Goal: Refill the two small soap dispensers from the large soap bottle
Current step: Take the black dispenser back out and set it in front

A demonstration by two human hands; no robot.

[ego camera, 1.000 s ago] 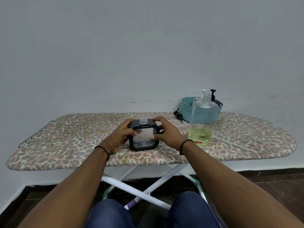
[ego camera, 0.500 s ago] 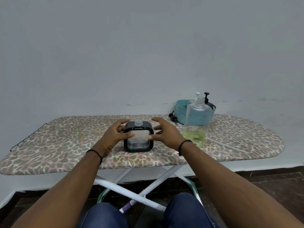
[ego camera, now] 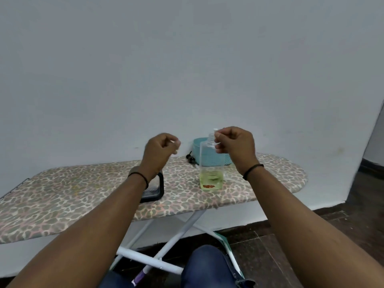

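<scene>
- Our left hand [ego camera: 161, 151] and right hand [ego camera: 234, 144] hang raised with curled fingers; whether either grips something, we cannot tell.
- The clear, boxy large soap bottle [ego camera: 211, 169], yellow-green liquid low inside, stands centre-right on the leopard-print padded surface [ego camera: 62, 196].
- A black-framed square dispenser [ego camera: 154, 191] sits behind our left wrist.
- A round teal basket [ego camera: 207, 156] stands behind the bottle.

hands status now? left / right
Left hand: raised, fingers curled; whether it holds anything cannot be told.
Right hand: raised by the large soap bottle neck, fingertips pinching something small and pale.
</scene>
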